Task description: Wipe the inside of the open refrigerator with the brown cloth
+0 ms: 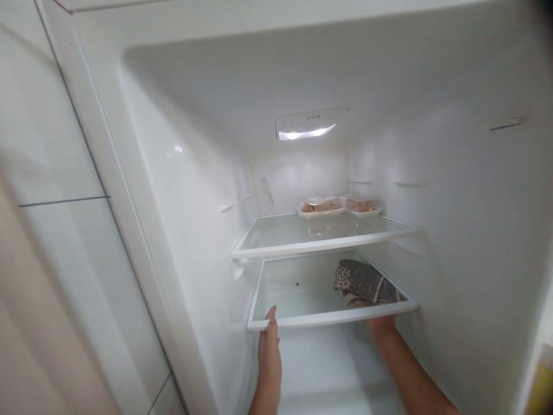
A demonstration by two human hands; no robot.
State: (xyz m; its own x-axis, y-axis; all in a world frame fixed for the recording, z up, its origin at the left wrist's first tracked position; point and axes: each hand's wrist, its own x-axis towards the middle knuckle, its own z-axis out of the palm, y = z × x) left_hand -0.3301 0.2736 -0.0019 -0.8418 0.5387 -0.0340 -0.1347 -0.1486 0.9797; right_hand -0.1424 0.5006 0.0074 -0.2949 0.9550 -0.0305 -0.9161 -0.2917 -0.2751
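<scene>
Nearest us, our left hand [268, 346] rests against the front rim of the lower clear glass fridge shelf with white plastic edging [302, 319], fingers together and flat, thumb on top. Our right hand [380, 324] reaches under that shelf's right front corner; we cannot tell how its fingers sit. A brown patterned cloth [363, 282] lies on that shelf, right side. The shelf sits in its rails, not lifted out yet. Above it, two clear food trays [339, 206] stand at the back of the upper shelf [311, 245].
</scene>
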